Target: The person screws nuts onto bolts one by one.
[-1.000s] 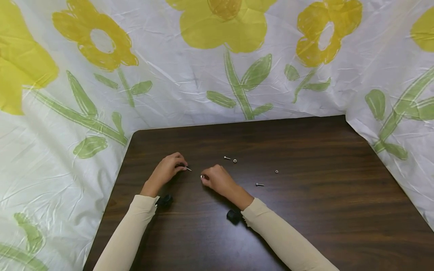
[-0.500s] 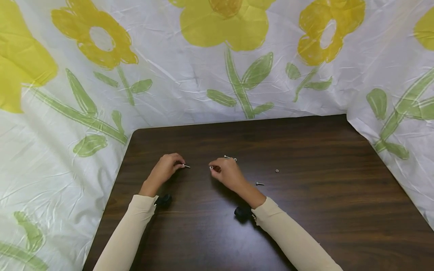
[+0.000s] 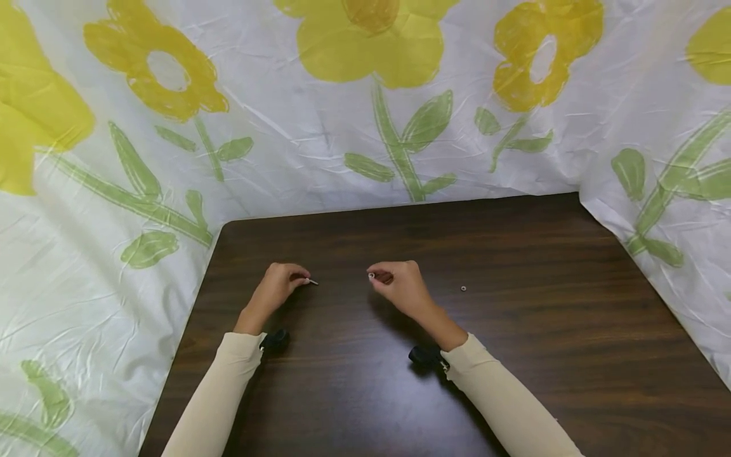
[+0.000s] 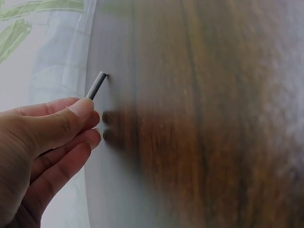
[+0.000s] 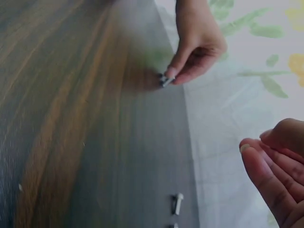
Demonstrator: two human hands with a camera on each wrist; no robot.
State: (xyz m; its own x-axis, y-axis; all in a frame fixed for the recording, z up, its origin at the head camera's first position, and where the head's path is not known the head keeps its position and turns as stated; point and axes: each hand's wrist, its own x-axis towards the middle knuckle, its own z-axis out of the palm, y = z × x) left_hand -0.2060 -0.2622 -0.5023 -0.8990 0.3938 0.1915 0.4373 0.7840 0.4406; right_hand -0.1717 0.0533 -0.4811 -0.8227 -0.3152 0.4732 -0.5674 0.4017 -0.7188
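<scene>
In the head view my left hand (image 3: pixel 273 290) pinches a bolt (image 3: pixel 313 282) between thumb and fingers. The left wrist view shows the threaded shank (image 4: pixel 96 85) sticking out past the thumb, low over the table; the fingers cover its head end. To the right, my right hand (image 3: pixel 402 287) holds a small nut (image 3: pixel 371 276) at its fingertips, apart from the bolt. The right wrist view shows that hand's thumb and fingers (image 5: pixel 278 164) together, the nut itself hardly visible there. Another bolt (image 5: pixel 178 203) lies on the table below this hand.
A loose nut (image 3: pixel 463 289) lies on the dark wooden table (image 3: pixel 514 355), right of my right hand. Part of one more small metal piece (image 5: pixel 174 226) shows at the right wrist view's bottom edge. A flowered white cloth (image 3: pixel 320 139) hangs behind the table.
My right hand has moved right and away from the left hand, carrying the nut. It now covers the bolts and nut seen lying there before. The left hand has barely moved.
</scene>
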